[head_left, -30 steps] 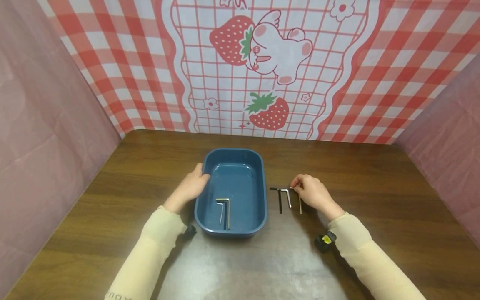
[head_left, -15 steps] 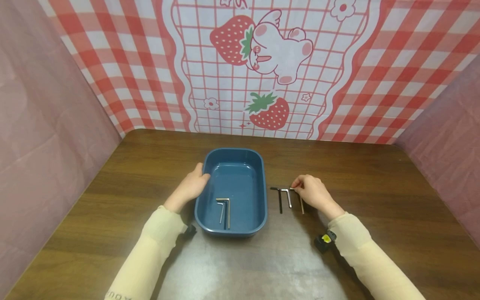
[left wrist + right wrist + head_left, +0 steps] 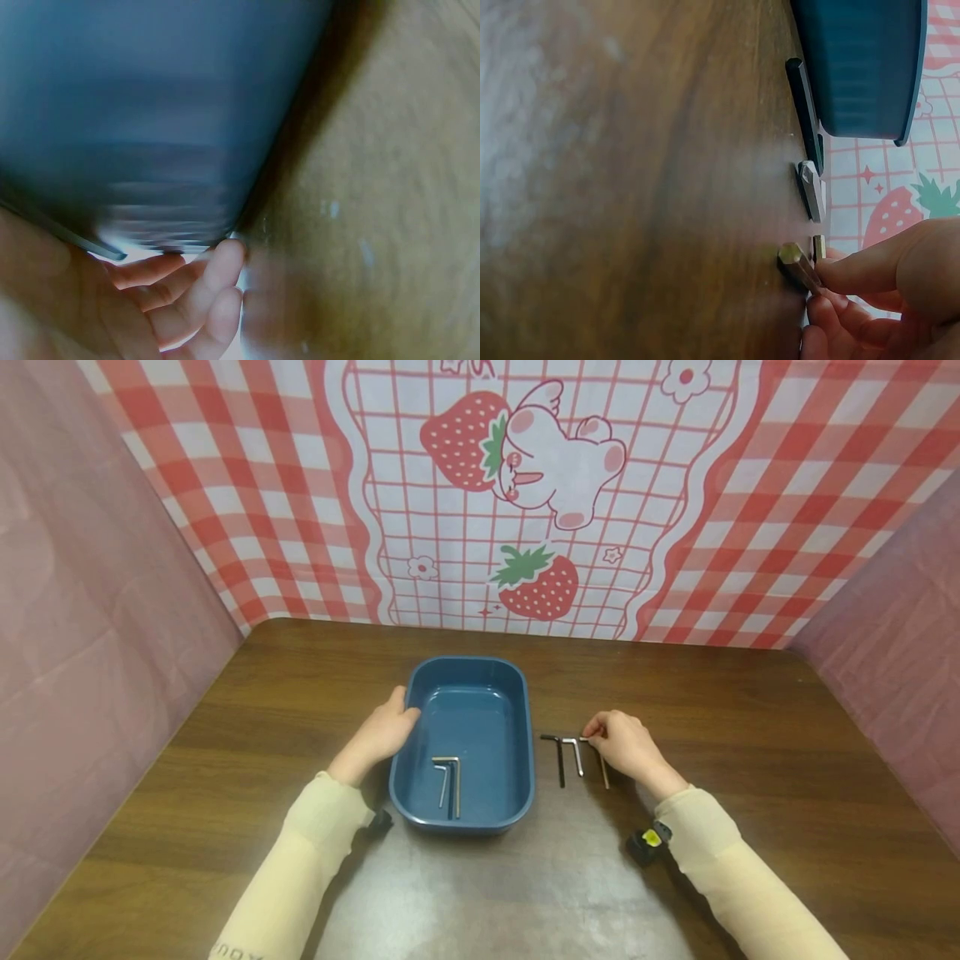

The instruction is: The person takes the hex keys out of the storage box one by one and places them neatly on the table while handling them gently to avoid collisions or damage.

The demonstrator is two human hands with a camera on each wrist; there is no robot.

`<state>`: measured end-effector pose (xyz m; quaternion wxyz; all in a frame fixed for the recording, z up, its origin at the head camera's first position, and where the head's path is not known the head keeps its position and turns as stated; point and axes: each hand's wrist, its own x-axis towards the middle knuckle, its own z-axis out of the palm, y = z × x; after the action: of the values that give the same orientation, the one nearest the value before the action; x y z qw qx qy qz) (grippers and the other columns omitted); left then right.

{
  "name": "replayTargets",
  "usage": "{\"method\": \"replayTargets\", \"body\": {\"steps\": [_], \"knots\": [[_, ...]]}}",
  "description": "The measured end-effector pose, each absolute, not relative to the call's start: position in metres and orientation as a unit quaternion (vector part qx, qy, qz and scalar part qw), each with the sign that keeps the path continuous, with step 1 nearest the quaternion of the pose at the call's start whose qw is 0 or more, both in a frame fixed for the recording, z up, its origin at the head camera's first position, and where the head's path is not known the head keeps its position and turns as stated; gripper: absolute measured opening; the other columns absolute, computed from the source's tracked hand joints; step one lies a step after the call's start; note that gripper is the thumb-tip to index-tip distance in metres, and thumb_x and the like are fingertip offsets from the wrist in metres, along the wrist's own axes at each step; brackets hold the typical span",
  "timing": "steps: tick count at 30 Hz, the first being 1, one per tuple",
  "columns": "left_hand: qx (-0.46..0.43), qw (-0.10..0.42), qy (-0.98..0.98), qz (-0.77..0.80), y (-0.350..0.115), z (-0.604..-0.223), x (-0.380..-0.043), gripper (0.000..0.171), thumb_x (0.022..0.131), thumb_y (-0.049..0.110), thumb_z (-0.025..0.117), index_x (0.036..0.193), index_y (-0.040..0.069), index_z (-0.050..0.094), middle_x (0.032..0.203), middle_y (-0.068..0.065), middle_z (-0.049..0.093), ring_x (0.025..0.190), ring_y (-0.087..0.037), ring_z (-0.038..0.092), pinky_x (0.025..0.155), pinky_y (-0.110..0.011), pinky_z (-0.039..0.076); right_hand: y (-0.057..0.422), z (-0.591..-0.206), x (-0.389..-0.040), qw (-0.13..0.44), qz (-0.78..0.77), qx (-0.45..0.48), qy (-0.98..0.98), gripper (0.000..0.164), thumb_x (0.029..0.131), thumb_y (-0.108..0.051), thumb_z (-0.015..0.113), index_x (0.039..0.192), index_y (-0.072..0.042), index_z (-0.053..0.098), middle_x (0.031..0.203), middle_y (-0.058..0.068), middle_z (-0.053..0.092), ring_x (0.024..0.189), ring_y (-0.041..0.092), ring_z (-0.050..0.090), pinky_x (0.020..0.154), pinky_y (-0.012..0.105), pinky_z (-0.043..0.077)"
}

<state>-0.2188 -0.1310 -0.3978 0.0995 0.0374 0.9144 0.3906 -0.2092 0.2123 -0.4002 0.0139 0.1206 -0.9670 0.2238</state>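
My left hand [image 3: 384,727] grips the left rim of a deep blue tray [image 3: 480,828], its thumb over the edge and fingers against the outer wall in the left wrist view. In the tray's near left part lie a brass-coloured hex key [image 3: 458,789], a small silver hex key [image 3: 442,787] and a dark one [image 3: 451,802]. Right of the tray, my right hand [image 3: 626,743] pinches another brass-coloured hex key [image 3: 793,259] near its bend, and its long arm points toward me. Beside it lie a silver hex key [image 3: 577,758] and a black hex key [image 3: 560,764].
Everything stands on a brown wooden table [image 3: 720,693]. A red-and-white strawberry cloth [image 3: 555,527] hangs behind its far edge, and pink cloth [image 3: 112,610] hangs at both sides. Small dark devices [image 3: 647,845] sit at the wrists.
The long arm of the brass-coloured hex key in my right hand has swung slightly to the right. My left hand and the tray have stayed put.
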Motion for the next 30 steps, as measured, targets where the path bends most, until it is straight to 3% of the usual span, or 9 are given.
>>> {"method": "replayTargets", "body": {"steps": [30], "knots": [[0.038, 0.095, 0.914, 0.392, -0.1306, -0.3967, -0.2181, 0.043, 0.095, 0.026, 0.032, 0.129, 0.0, 0.03, 0.127, -0.024, 0.047, 0.107, -0.033, 0.052, 0.089, -0.048, 0.042, 0.2122, -0.4006, -0.2088, 0.002, 0.227, 0.111, -0.968, 0.005, 0.078, -0.003, 0.06, 0.079, -0.004, 0.065, 0.069, 0.003, 0.059, 0.065, 0.016, 0.053, 0.059, 0.032, 0.041]]}}
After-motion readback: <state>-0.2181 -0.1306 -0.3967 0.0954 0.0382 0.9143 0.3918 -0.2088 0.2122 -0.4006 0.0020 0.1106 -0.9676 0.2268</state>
